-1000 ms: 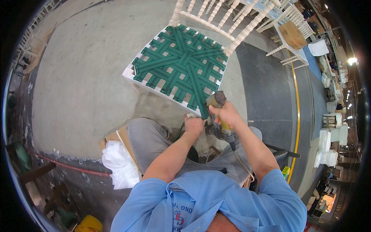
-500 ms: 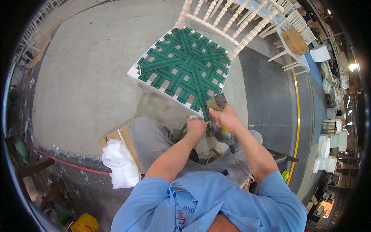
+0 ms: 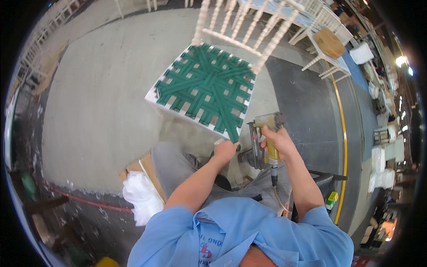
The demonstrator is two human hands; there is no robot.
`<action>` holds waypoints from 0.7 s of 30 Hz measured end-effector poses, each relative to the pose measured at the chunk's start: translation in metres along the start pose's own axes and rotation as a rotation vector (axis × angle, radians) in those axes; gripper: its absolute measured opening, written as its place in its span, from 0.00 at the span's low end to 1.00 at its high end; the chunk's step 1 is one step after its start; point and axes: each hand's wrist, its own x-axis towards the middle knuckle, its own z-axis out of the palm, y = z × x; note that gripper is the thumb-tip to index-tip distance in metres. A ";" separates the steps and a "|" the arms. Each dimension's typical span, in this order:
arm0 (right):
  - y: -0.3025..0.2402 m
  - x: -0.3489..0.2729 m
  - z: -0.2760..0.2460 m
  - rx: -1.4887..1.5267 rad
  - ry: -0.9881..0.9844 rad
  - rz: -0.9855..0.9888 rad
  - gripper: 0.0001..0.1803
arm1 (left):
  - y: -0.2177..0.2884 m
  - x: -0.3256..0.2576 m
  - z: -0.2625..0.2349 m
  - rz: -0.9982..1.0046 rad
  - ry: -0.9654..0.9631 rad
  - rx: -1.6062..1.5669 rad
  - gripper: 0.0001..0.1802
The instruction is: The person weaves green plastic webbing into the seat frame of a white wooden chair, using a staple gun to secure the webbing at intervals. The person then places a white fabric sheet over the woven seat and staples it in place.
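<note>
A white chair (image 3: 243, 41) with turned spindles stands in front of me. Woven green webbing (image 3: 209, 80) covers its seat frame, with diagonal strips crossing over the weave. At the near corner of the seat my left hand (image 3: 225, 151) is closed on the green webbing strap (image 3: 232, 135), and its fingertips are partly hidden. My right hand (image 3: 278, 141) grips a yellow pneumatic staple gun (image 3: 272, 153), held to the right of the seat and apart from it. An air hose (image 3: 279, 196) runs down from the gun's handle.
White plastic wrapping (image 3: 141, 196) and cardboard (image 3: 149, 171) lie by my left leg. More pale chairs stand at the back right, one with a brown board (image 3: 329, 43) on its seat. A small green-and-yellow box (image 3: 331, 200) is at the right, near a yellow floor line (image 3: 342, 133).
My right hand has pulled the staple gun away from the seat corner, to the right. My left hand stays at the corner on the strap. The view has shifted slightly.
</note>
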 end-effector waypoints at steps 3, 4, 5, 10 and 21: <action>0.015 -0.033 -0.056 0.261 0.098 -0.079 0.21 | 0.019 -0.002 -0.014 -0.184 -0.177 -0.802 0.32; 0.008 -0.039 -0.055 0.321 0.008 -0.176 0.24 | -0.007 0.005 -0.030 -0.171 -0.010 -0.793 0.30; 0.003 -0.045 -0.054 0.378 -0.017 -0.211 0.25 | -0.033 0.011 -0.050 -0.151 0.154 -0.776 0.29; 0.037 -0.091 -0.116 0.584 0.012 -0.341 0.33 | -0.010 -0.005 -0.072 -0.035 0.463 -0.113 0.26; 0.090 -0.130 -0.129 1.136 -0.581 -0.605 0.39 | 0.211 -0.155 -0.017 0.349 -0.824 -1.177 0.36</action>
